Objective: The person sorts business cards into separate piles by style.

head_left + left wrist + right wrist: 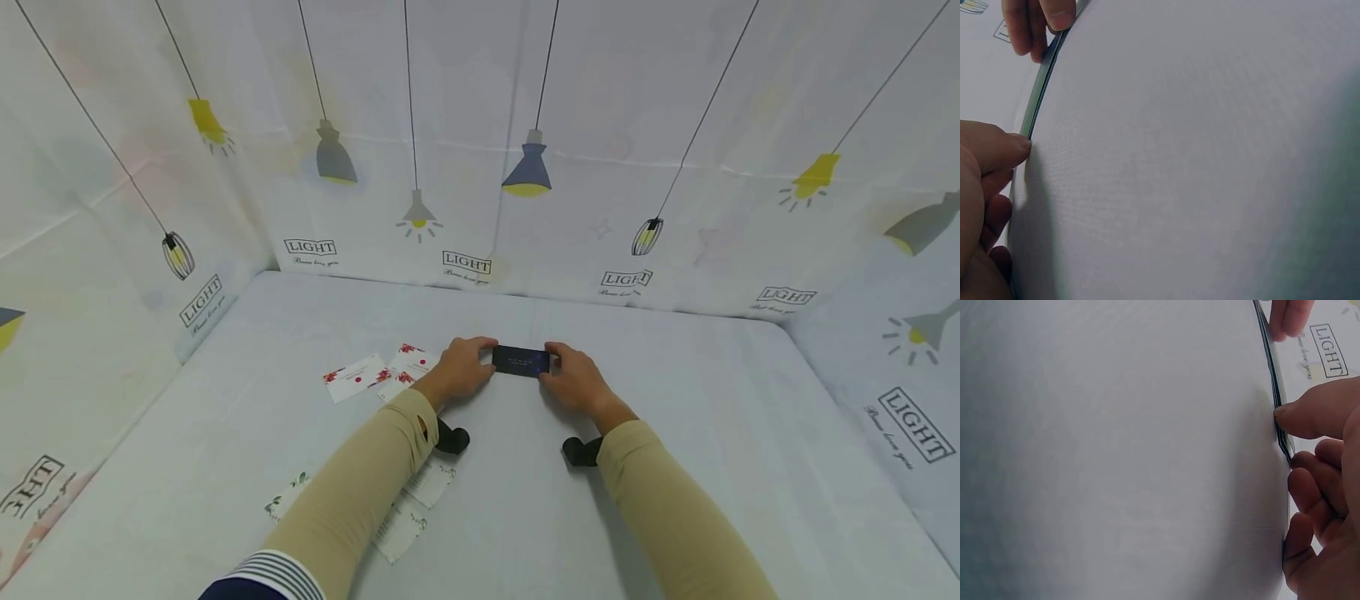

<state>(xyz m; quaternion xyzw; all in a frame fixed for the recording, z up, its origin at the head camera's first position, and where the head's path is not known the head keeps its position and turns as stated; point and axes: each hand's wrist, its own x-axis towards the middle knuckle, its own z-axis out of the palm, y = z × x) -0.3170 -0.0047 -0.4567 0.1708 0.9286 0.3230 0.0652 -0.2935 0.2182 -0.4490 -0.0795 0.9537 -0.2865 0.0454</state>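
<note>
White sheeting printed with hanging lamps and the word LIGHT forms the walls (600, 125) on three sides, and the same pale cloth covers the table (712, 433) that I work over.

Position of the work item: I see a dark card (521, 361), rectangular with faint light print on its face, lying flat near the middle of the table, long side running left to right. It sits between my two hands.

Left hand (459, 369): fingers curled over the left short end of the dark card, gripping it at that end. From the left wrist view I see the thumb tip (1019, 145) pressed against the thin edge (1040, 94) of the card, with the card resting on the cloth.

Right hand (574, 379): fingers curled over the right short end of the dark card, gripping it. From the right wrist view I see one fingertip (1285, 415) bearing on the card edge (1272, 375) and further fingers curled just below the corner. The card edge appears as several thin stacked lines in this view; I cannot tell whether it is one card or more.

Both forearms wear tan sleeves (360, 492), with a black wrist mount (452, 438) under each.

Other items: white cards with red floral print (375, 373) lie spread on the table just left of the left hand. White cards with green leaf print (408, 512) lie nearer to me, partly hidden under the left forearm.
</note>
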